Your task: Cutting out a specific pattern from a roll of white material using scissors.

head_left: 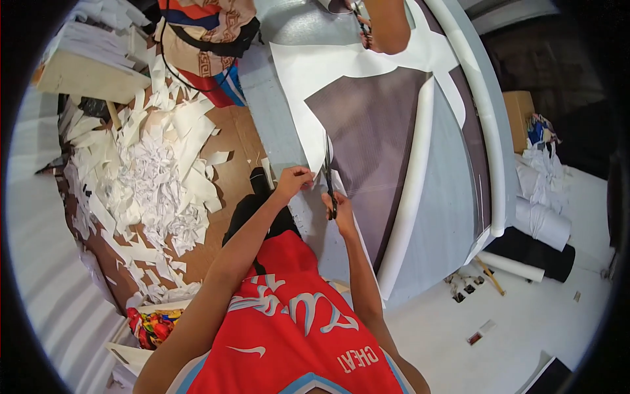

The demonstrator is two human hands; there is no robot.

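My right hand grips a pair of black-handled scissors, their blades pointing away from me. The blades lie along the border between a white sheet and a dark grey-brown, finely lined material. Just left of the scissors, my left hand is closed, its fingertips pinching the near tip of the white sheet. The exact fold of the fingers there is small in the picture.
Opposite me, another person's hand holds scissors over the grey table. A long white roll lies across the material. White scraps cover the floor at left. A patterned cloth bundle sits at the table's far left.
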